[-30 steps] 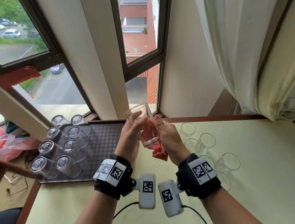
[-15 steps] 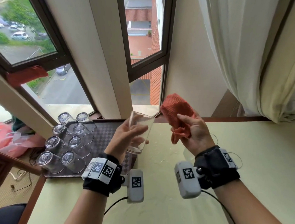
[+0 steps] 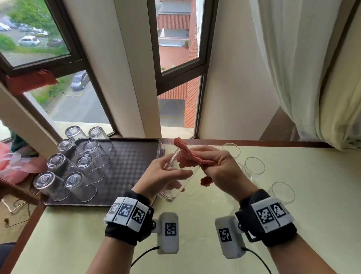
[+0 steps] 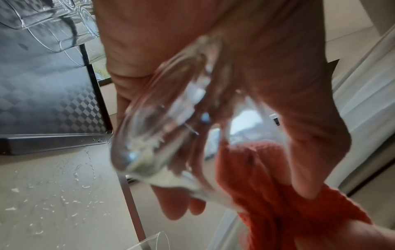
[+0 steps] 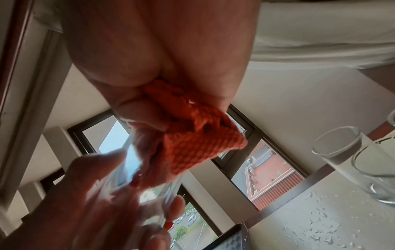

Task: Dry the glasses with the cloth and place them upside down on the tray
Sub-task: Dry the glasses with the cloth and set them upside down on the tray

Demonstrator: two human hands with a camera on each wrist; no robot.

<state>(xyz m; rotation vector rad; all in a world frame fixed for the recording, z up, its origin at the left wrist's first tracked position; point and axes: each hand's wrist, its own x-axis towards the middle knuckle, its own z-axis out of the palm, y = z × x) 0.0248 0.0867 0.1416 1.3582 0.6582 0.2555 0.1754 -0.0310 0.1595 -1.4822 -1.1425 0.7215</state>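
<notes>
Above the bench, near edge: your glass (image 3: pixel 178 178) sits tilted between both hands, mouth angled up toward the window.
Cloth: the red cloth (image 3: pixel 188 157) is bunched at the glass's mouth, partly pushed inside.
Left hand (image 3: pixel 162 177): your grip is wrapped round the glass body.
Right hand (image 3: pixel 222 168): your grip is clamped on the cloth.
Tray (image 3: pixel 133 159): left of your hands, carrying eight upturned glasses (image 3: pixel 79 162) in two rows.
Bench (image 3: pixel 323 203): upright glasses (image 3: pixel 255 166) wait right of your hands; water drops lie on its surface.
</notes>
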